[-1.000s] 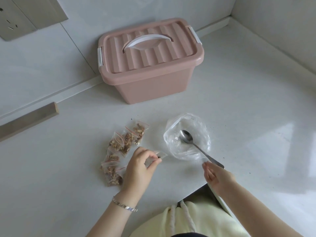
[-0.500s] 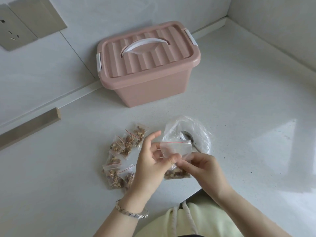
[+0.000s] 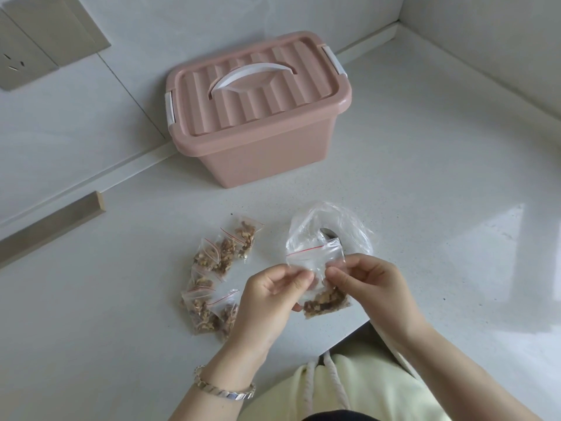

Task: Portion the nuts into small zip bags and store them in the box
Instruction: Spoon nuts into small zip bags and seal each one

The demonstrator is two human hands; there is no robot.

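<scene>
lower centre | right hand (image 3: 373,284) off spoon (image 3: 325,233), joins left hand (image 3: 270,296); both pinch filled zip bag (image 3: 315,258) | likely sealing | box (image 3: 258,117) lid on

Spoon (image 3: 326,233), in front of box (image 3: 258,117): only bowl tip shows above held zip bag (image 3: 315,257). Socket (image 3: 15,62), left of box: edge-cropped.
</scene>
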